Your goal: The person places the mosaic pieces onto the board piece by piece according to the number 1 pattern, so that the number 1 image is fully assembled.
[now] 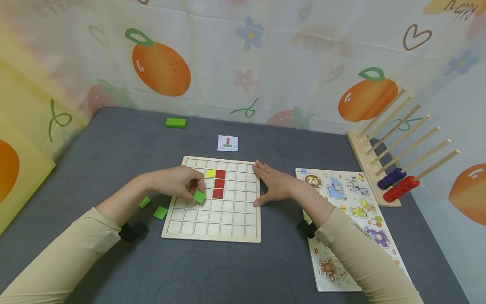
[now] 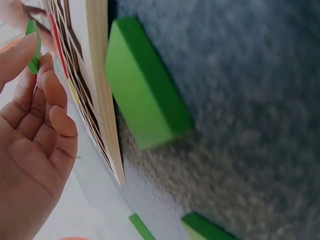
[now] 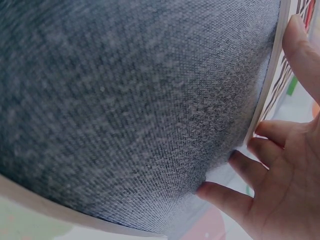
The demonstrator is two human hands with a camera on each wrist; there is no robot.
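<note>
Between thumb and fingertips, my left hand [image 1: 175, 181] pinches a small green square tile [image 1: 199, 196] over the wooden grid board [image 1: 228, 218]. Beside that tile, three red squares [image 1: 219, 183] form a column on the grid, with a yellow curved-edge piece [image 1: 210, 173] at the column's upper left. My right hand [image 1: 276, 184] spreads its thumb and fingers along the board's right edge, the thumb resting at the rim. Two loose green tiles, one nearer the board [image 1: 160, 213] and one farther left [image 1: 144, 202], lie on the cloth beneath my left forearm.
Behind the board lies a small printed pattern card [image 1: 228, 143], and a green block [image 1: 176, 123] sits farther back. An animal puzzle board [image 1: 319, 270] lies under my right forearm. A wooden peg rack [image 1: 373, 169] with blue and red rings stands at the right.
</note>
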